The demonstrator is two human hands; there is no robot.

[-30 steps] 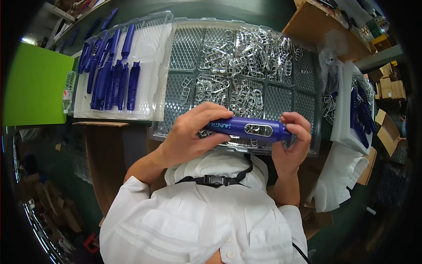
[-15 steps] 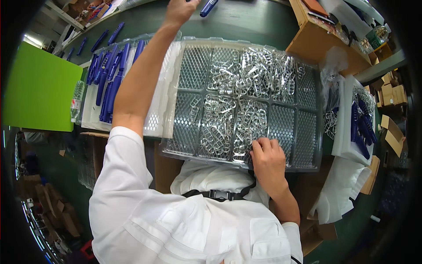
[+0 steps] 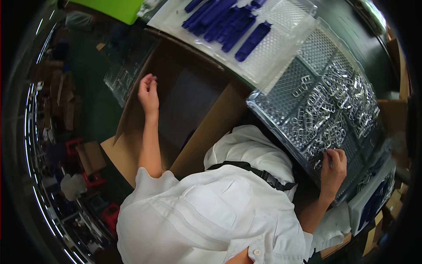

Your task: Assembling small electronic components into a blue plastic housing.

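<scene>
My left hand (image 3: 149, 94) hovers over an open cardboard box (image 3: 206, 125), fingers loosely bent, with nothing visible in it. On the right, my right hand (image 3: 334, 171) is at the near part of a clear compartment tray (image 3: 270, 108), its fingers curled together among small silvery metal clips (image 3: 314, 114). What those fingers hold, if anything, is hidden. The clips lie heaped in several of the tray's compartments. Beyond the box, a white textured tray (image 3: 272, 57) carries several long dark-blue plastic pieces (image 3: 252, 42), blurred by motion.
A bright green panel (image 3: 116, 6) shows at the top left. On the far right is a white foam container (image 3: 373, 193) with blue pieces, near white wrapping sheet (image 3: 327, 233). Red stools (image 3: 112, 215) and a smaller carton (image 3: 91, 158) stand on the floor at left.
My view has swung left, bringing the cardboard box into sight. My left hand has come back from beside a blue piece on the far tabletop to above the box. My right hand stays at the clip tray.
</scene>
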